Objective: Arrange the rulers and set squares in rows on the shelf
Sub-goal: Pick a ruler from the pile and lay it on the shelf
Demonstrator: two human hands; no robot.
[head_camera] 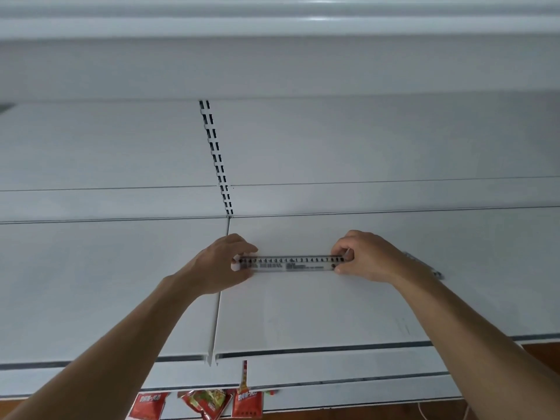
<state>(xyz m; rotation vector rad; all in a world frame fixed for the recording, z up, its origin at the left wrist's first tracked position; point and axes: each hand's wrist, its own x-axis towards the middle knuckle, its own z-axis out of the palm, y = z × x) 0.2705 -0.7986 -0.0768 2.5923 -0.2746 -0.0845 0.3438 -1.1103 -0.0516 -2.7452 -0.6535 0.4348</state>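
A clear plastic ruler [291, 263] with black numbers lies crosswise on the white shelf [303, 310], in the middle of the view. My left hand [221, 265] pinches its left end between thumb and fingers. The ruler's right end is pinched the same way by my right hand [366, 257]. Behind my right wrist another clear ruler or set square [424, 265] lies on the shelf, mostly hidden by the arm.
A slotted upright [216, 159] runs up the white back panel, and a seam [221, 286] splits the shelf into two boards. Red snack packets [200, 403] hang or lie on the lower level under the shelf's front edge. An upper shelf overhangs at the top.
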